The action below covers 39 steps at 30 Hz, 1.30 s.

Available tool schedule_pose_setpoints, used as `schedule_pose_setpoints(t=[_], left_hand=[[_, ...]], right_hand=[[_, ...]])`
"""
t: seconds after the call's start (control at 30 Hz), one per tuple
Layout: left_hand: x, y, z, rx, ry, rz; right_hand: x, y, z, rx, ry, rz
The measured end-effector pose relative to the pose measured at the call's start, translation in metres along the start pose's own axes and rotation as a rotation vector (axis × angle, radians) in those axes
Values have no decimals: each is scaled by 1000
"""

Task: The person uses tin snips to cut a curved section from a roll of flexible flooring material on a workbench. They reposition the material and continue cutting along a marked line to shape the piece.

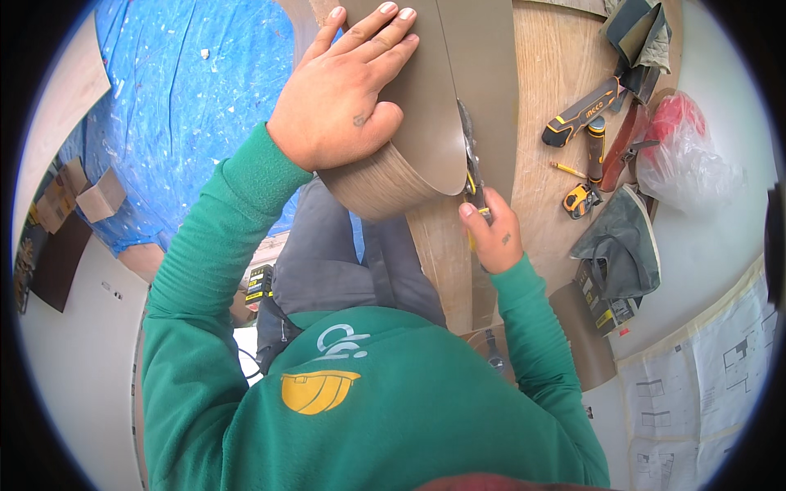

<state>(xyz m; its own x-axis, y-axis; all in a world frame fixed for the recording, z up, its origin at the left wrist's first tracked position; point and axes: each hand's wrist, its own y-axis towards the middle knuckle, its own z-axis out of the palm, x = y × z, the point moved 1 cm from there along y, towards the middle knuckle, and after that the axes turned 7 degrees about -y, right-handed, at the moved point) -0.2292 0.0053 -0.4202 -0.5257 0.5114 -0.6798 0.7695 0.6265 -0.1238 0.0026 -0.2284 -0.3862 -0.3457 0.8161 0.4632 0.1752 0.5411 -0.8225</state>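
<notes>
My left hand lies flat, fingers spread, on a thin brown-grey sheet. The sheet's near end curls down toward me and shows a wood-grain face. In my right hand are snips with dark and yellow handles, my fingers wrapped round them. Their blades sit at the near end of a thin straight line running away through the sheet. To the right of that line lies a flat strip of the same colour. How far apart the blades are I cannot tell.
On the wooden tabletop at right lie a handsaw, a pencil and a tape measure. Beyond them sit a clear plastic bag and a dark cloth pouch. Blue sheeting covers the floor at left, near cardboard boxes.
</notes>
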Motion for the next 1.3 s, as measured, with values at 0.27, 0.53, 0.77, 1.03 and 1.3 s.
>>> schedule_pose_setpoints(t=[0.27, 0.53, 0.77, 1.03, 1.3], left_hand=[[0, 0, 0, -1, 1, -7], [1, -1, -1, -3, -18, 9], [2, -1, 0, -7, -19, 10], [1, -1, 0, 1, -17, -1], [2, -1, -1, 9, -14, 5]], right_hand=[[-2, 1, -3, 8, 7, 27], [10, 6, -5, 14, -33, -39], [9, 6, -2, 6, -13, -42], [9, 6, -4, 0, 8, -4], [7, 6, -5, 1, 18, 28]])
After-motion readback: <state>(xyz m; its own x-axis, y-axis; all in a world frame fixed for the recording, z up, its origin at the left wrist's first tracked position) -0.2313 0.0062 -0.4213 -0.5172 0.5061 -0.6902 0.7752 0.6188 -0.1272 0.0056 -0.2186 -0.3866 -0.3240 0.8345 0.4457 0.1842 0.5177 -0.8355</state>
